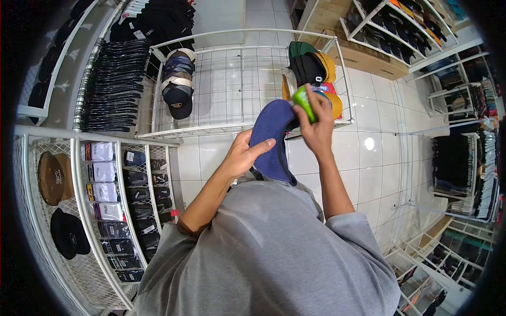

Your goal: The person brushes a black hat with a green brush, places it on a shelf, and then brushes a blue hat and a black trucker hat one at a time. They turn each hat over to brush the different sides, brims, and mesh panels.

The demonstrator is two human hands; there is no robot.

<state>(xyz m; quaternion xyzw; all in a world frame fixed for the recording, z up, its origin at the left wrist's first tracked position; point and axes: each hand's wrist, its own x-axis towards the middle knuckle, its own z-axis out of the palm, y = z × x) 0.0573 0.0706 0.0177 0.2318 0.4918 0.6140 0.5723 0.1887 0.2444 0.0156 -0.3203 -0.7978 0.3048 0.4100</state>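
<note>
A blue cap (270, 142) with a dark inner edge is held up in front of my chest, its long curved side facing me. My left hand (246, 154) grips its left edge, thumb lying across the blue fabric. At the cap's upper right, my right hand (317, 124) is closed around a small bright green object (304, 104), slightly blurred and close against the cap's edge; I cannot tell its kind.
A white wire rack (221, 87) stands ahead, with stacked caps (178, 79) at left and green, black and yellow caps (308, 63) at right. Packaged goods (103, 176) and hats (68, 231) fill mesh shelving at my left. Hanging clothes (116, 84) stand beyond it.
</note>
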